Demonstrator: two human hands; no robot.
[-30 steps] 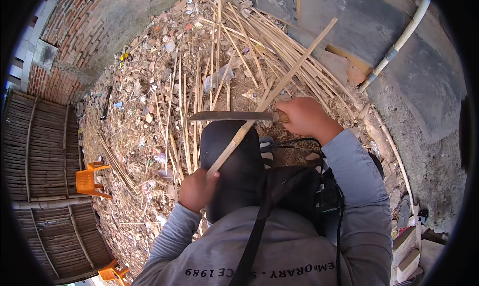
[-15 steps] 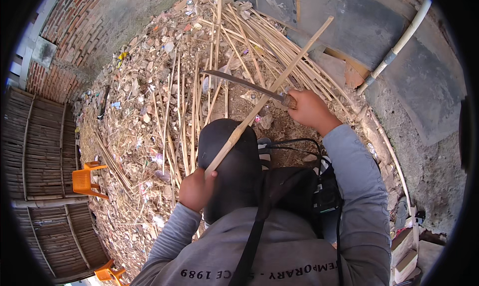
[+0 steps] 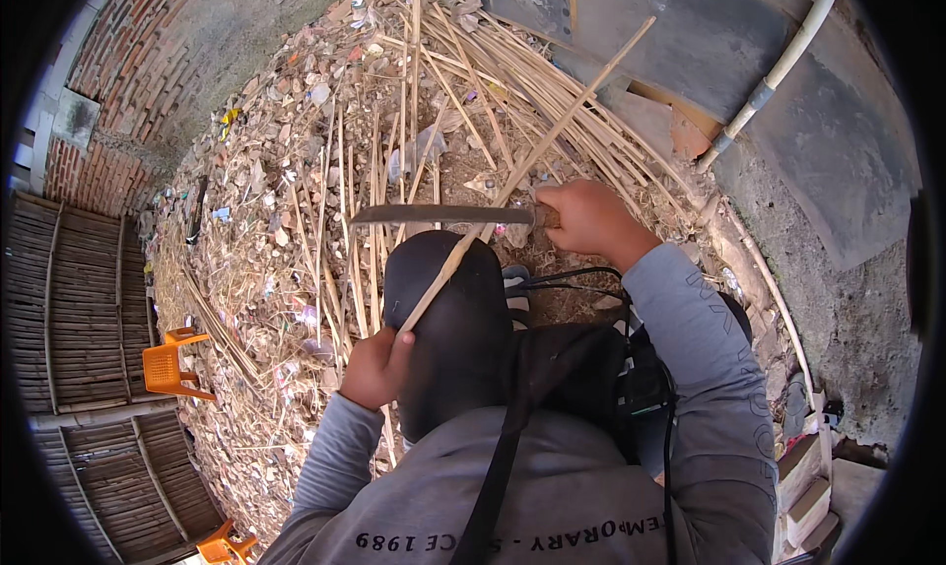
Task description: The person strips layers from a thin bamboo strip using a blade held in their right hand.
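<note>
My left hand is closed round the near end of a long split bamboo strip. The strip slants up and away to the right, passing over my dark-clad knee. In my right hand is the handle of a machete, mostly hidden by the fingers. Its long dark blade points left, nearly level across the view, and crosses the strip just beyond the knee. Whether the edge touches the strip I cannot tell.
Many bamboo strips lie in a pile at the far right, with others scattered ahead on rubble-strewn ground. Orange chairs stand at the left by a bamboo-slat wall. A pale pipe leans at the right.
The machete has come nearer to me, and its blade has turned from slanting to almost level. My right hand moved slightly left and nearer; the left still grips the strip.
</note>
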